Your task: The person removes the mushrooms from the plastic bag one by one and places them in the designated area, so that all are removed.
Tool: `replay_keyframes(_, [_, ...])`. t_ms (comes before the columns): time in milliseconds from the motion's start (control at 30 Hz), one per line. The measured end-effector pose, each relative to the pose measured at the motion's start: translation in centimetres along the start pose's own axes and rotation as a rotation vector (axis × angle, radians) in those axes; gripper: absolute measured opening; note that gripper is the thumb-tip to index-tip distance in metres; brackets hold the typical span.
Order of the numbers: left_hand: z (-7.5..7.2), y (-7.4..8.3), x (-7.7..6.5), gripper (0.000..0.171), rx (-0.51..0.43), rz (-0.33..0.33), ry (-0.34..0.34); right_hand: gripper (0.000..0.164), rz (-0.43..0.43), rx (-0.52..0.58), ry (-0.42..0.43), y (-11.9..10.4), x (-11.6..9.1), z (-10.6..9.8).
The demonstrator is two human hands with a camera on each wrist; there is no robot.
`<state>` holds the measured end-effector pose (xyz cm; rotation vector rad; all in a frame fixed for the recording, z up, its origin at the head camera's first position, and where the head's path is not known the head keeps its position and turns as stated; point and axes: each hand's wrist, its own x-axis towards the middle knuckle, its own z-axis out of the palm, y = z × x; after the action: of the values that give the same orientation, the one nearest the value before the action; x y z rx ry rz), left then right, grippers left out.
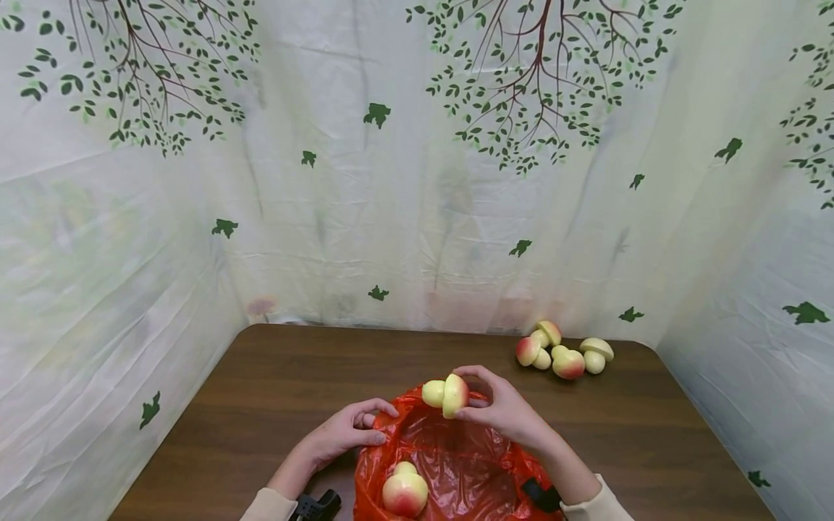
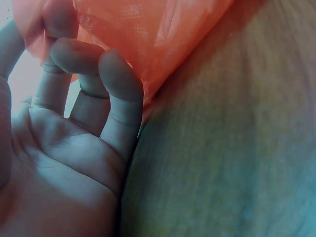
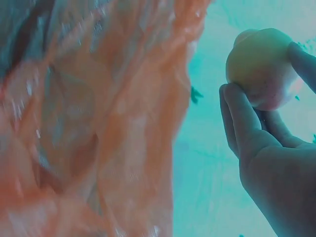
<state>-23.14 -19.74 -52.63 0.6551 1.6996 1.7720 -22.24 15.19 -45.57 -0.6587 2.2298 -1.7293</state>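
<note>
The yellow mushroom-shaped piece with a red-blushed cap [image 1: 446,395] is held up at the far edge of the crinkled, translucent red plastic bag [image 1: 459,470]; the right hand [image 1: 500,409] pinches it by the cap between thumb and fingertips, stem free. Grip judged narrow but adequate — the rounded, apparently smooth cap could squirt out if squeezed off-centre. The left hand [image 1: 348,432] holds the bag's left rim between thumb and fingers. Principal hazard: the film is thin and limp, so a slackened left hold could let the mouth fold in and the stem catch the rim. A second similar mushroom piece [image 1: 405,493] lies inside, towards the left; a hard drop on that side could knock the two together. Four more pale yellow mushroom pieces [image 1: 568,363] lie clustered at the far right of the dark brown wood-grain table [image 1: 313,369] — being rounded, they could roll if brushed.
</note>
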Motion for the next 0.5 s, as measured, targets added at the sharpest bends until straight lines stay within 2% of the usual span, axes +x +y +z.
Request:
replay_keyframes(267, [-0.2,0.0,0.2,0.041,0.000,-0.010,0.002,0.064,0.010,0.017,0.114,-0.8,-0.6,-3.0])
replay_keyframes(500, [-0.3,-0.2,0.1,0.038,-0.004,0.001,-0.011,0.067,0.063,0.020,0.216,-1.2,-1.3,-5.3])
